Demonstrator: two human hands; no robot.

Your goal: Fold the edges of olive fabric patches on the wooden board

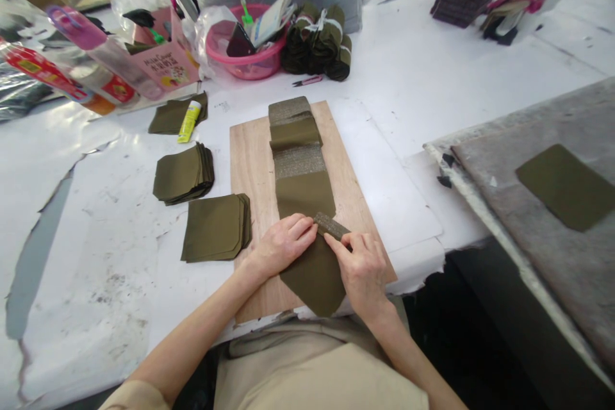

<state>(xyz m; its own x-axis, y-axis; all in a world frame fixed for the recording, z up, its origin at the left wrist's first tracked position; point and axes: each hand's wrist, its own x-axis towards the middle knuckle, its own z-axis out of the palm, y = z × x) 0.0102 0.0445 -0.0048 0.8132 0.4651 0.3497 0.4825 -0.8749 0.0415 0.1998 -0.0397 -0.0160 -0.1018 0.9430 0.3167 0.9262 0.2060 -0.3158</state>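
An olive fabric piece [317,275] lies at the near end of a wooden board, its pointed corner toward my body. Along its far edge a strip is folded over, showing the grey speckled underside [331,227]. My left hand [283,245] presses its closed fingertips on the left end of this fold. On the right side, my right hand [362,269] pinches the folded edge between thumb and curled fingers. Just beyond, overlapping olive pieces [303,193] run up the board with grey speckled bands exposed.
Under the work is the wooden board [254,166]. Left of it sit two stacks of olive pieces [211,227] and a yellow tube [189,122]. Behind are a pink basket [245,67], tied olive rolls [317,38] and pink thread snips [307,81]. A padded grey surface [500,166] stands right, past a gap.
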